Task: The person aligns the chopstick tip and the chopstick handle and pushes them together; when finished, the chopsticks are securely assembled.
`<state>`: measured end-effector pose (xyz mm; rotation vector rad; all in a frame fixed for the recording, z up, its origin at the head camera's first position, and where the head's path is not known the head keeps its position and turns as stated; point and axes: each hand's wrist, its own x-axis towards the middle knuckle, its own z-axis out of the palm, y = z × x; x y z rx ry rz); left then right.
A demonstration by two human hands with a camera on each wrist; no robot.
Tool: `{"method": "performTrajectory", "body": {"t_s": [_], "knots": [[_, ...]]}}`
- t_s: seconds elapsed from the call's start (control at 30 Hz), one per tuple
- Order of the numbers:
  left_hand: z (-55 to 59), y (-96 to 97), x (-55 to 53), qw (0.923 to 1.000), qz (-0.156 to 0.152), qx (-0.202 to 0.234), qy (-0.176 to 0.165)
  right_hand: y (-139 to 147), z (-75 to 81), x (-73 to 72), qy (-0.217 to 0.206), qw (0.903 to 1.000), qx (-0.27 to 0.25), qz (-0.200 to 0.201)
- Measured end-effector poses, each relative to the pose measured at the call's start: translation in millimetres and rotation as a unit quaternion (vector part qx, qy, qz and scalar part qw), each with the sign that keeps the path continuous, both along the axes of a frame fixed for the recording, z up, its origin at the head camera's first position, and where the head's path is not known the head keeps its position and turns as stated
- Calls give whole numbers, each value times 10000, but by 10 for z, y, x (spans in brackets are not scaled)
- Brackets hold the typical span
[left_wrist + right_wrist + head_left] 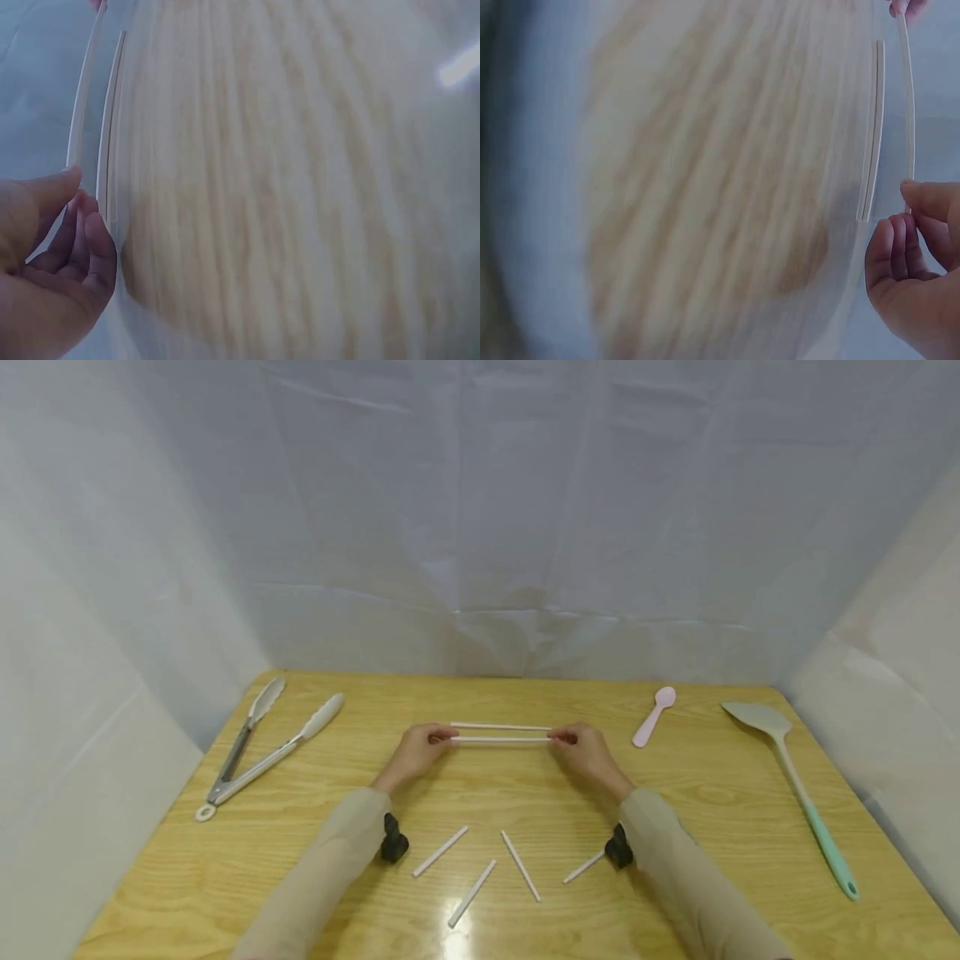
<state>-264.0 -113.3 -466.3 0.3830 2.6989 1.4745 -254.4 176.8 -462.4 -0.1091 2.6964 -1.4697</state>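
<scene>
- Step in hand: a white stick (79, 105) spans the two hands above the far half of the table (750, 827), apparently raised off its surface.
- Good practice: keep both ends level and the pull even; a light hold should suffice, since so thin a stick could bend if the hands press inward.
- Placement: a second stick (877, 97) lies just beside it, roughly parallel; a steady, slow hold should avoid nudging it.
- Left hand (422, 748): thumb and fingertips are pressed together, pinching one end; the other fingers curl beneath.
- Right hand (588, 753): the same pinch on the opposite end, with no visible gap around the stick.
- Uncertain: whether the curled fingers touch the second stick cannot be told.
</scene>
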Motion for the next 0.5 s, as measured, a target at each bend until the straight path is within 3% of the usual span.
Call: {"method": "performTrajectory", "body": {"t_s": [0.1,0.3,0.5], "knots": [[-35,2,-41,10000,-29,0,27,33,-11,-20,-301,9994,-166,-16],[-60,-23,-82,9999,-71,-77,131,117,-87,-79,-178,9984,-178,516],[-84,-35,-114,9999,37,-108,94,186,-111,-78,-837,9898,-803,823]]}}
